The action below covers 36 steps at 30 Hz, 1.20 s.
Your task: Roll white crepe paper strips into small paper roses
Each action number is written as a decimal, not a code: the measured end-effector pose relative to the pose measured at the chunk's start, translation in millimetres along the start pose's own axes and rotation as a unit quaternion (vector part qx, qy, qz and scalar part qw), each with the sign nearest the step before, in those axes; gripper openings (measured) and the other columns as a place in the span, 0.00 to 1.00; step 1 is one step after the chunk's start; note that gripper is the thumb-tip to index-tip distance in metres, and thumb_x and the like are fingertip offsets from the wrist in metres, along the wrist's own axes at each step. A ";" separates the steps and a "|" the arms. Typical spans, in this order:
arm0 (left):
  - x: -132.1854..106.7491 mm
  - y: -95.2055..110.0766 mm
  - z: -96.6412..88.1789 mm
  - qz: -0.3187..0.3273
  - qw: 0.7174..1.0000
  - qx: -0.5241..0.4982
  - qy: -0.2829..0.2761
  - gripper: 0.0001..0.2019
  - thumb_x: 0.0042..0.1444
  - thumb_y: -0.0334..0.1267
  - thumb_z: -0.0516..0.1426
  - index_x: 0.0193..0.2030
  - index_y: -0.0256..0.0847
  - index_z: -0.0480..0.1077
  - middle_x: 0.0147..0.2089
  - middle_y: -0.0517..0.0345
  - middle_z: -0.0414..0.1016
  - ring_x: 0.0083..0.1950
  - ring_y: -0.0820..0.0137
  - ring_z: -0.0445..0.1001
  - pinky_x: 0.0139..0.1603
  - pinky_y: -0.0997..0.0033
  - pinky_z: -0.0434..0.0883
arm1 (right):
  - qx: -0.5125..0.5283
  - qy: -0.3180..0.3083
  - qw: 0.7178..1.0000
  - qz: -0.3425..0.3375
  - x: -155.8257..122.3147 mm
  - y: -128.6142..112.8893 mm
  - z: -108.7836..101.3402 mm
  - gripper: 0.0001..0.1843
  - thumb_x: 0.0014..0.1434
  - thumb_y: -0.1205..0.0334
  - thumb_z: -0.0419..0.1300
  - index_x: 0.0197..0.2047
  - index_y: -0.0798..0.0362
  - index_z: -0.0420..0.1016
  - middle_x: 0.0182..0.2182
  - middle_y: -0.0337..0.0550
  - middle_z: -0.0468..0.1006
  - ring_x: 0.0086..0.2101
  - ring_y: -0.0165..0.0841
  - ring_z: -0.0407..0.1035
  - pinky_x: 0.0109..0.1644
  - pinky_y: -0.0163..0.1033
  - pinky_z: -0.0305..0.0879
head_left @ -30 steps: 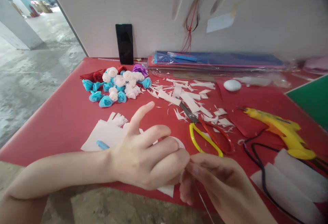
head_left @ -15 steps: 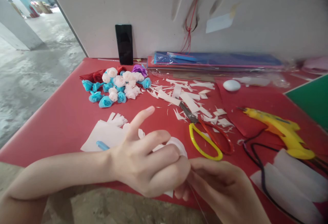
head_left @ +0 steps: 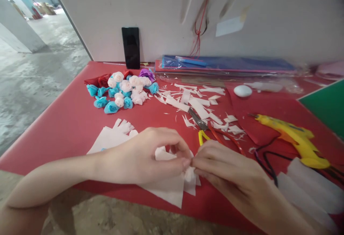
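My left hand (head_left: 150,156) and my right hand (head_left: 228,167) meet fingertip to fingertip at the near edge of the red table (head_left: 67,120). Both pinch the same piece of white crepe paper (head_left: 172,186), which hangs in folds below the fingers. More white paper (head_left: 113,136) lies flat just behind my left wrist. Yellow and red handled scissors (head_left: 206,131) rest on the table right behind my right hand, partly hidden by it.
A pile of small blue, white, red and purple paper roses (head_left: 123,88) lies at the back left. White paper scraps (head_left: 193,102) litter the middle. A yellow glue gun (head_left: 295,138) with black cord lies right. A black phone (head_left: 130,47) leans against the wall beside packed paper sheets (head_left: 228,64).
My left hand turned over and its raised forefinger came down into a pinch. Both hands lifted slightly onto the table, and the white paper now hangs unfolded beneath them.
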<state>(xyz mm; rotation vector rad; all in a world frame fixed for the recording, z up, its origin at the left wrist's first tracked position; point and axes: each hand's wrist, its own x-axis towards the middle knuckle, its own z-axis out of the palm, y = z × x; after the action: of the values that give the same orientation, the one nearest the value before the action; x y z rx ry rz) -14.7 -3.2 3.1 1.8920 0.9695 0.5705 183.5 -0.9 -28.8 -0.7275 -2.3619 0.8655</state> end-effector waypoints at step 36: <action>1.4 -1.8 3.0 -0.121 0.979 -0.085 -0.142 0.02 0.51 0.32 0.53 0.30 0.40 0.66 0.31 0.65 0.66 0.33 0.78 0.66 0.36 0.80 0.65 | 0.026 -0.150 0.988 0.015 2.8 6.6 -5.9 0.12 0.59 0.72 0.49 0.32 0.52 0.71 0.29 0.43 0.70 0.34 0.32 0.64 0.37 0.36 0.63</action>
<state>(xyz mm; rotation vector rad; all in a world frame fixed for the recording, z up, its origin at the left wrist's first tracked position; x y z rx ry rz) -12.5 -3.0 0.1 1.6201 0.9144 0.2223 187.2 7.6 -28.7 -0.6519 -2.5840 1.1128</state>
